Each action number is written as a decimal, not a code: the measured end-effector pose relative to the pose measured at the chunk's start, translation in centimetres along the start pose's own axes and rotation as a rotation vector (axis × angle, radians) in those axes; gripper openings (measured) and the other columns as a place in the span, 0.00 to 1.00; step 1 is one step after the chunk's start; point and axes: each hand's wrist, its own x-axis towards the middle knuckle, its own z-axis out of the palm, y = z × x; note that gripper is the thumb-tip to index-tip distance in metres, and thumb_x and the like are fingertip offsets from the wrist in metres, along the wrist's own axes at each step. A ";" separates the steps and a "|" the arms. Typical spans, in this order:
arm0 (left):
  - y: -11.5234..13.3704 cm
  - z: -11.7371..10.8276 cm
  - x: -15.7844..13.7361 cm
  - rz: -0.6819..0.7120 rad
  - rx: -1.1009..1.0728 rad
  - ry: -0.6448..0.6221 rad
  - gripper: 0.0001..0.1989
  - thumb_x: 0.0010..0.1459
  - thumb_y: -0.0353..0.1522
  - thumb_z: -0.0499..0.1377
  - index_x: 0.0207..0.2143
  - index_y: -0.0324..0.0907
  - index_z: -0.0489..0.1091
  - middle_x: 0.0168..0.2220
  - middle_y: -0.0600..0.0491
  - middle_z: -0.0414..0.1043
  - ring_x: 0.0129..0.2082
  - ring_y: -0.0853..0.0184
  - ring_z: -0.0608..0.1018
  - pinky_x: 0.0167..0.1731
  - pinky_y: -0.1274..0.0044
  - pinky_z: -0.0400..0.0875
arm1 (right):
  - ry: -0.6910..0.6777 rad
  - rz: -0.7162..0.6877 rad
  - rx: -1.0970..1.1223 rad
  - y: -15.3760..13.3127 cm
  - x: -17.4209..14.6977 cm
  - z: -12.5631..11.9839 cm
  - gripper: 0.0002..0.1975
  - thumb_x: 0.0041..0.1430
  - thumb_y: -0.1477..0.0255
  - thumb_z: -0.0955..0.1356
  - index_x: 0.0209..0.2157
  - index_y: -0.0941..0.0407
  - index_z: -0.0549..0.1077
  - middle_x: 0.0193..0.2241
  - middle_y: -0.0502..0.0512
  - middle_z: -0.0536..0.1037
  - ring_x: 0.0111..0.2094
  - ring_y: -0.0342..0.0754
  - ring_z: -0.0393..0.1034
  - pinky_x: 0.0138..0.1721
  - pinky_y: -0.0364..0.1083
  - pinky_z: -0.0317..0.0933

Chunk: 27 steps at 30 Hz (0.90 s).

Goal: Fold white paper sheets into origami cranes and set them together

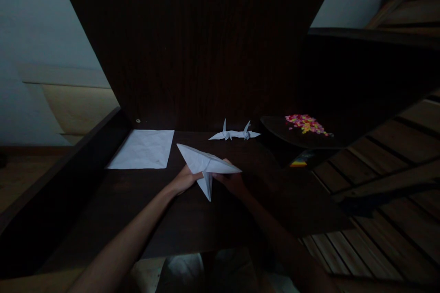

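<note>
A large folded white paper (pixel 202 163) with pointed ends, like an origami bird, is held above the dark desk between both hands. My left hand (pixel 185 179) grips its left underside, the fingers partly hidden behind the paper. On the other side, my right hand (pixel 231 182) is closed on the right part, in deep shadow. One narrow point of the paper hangs down towards me between the hands. Farther back stand two small joined origami cranes (pixel 236 135). To the left lies a flat white sheet of paper (pixel 146 149) with faint creases.
A dark wooden desk (pixel 137 210) has an upright back panel (pixel 206 55) and a raised left side board (pixel 58 187). At the right, a dark shelf (pixel 278 128) bears a heap of pink, red and yellow bits (pixel 307 124). Wooden slats (pixel 388 183) lie beyond it.
</note>
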 end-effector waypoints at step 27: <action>0.7 -0.2 0.1 0.028 0.264 0.039 0.18 0.43 0.42 0.65 0.30 0.36 0.74 0.26 0.52 0.75 0.28 0.62 0.77 0.29 0.74 0.71 | -0.065 0.518 0.476 -0.6 0.9 -0.4 0.20 0.39 0.56 0.73 0.31 0.56 0.74 0.23 0.50 0.76 0.21 0.46 0.68 0.22 0.44 0.61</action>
